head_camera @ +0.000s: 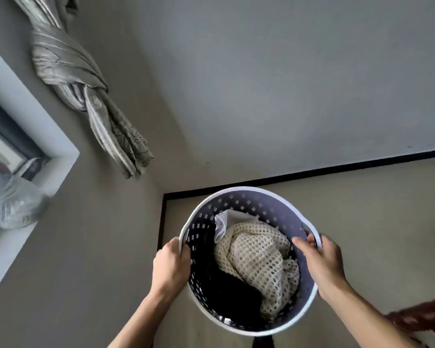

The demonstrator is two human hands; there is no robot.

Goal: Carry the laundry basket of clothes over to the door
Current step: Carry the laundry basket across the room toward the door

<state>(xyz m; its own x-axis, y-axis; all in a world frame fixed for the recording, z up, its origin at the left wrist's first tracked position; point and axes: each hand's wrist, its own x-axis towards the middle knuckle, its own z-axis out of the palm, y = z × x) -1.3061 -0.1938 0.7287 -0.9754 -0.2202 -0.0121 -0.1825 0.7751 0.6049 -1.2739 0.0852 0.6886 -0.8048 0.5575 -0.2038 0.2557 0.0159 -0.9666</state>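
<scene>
Grey-walled corner by window point(23, 156) | both hands, left point(171, 264) and right point(322, 264), clamped basket point(239, 194) rim | advice: keep level, clothes point(256, 257) inside.

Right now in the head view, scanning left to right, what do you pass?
Window recess → knotted curtain → left hand → black clothes → cream mesh garment → right hand → reddish-brown fabric at the right edge.
</scene>
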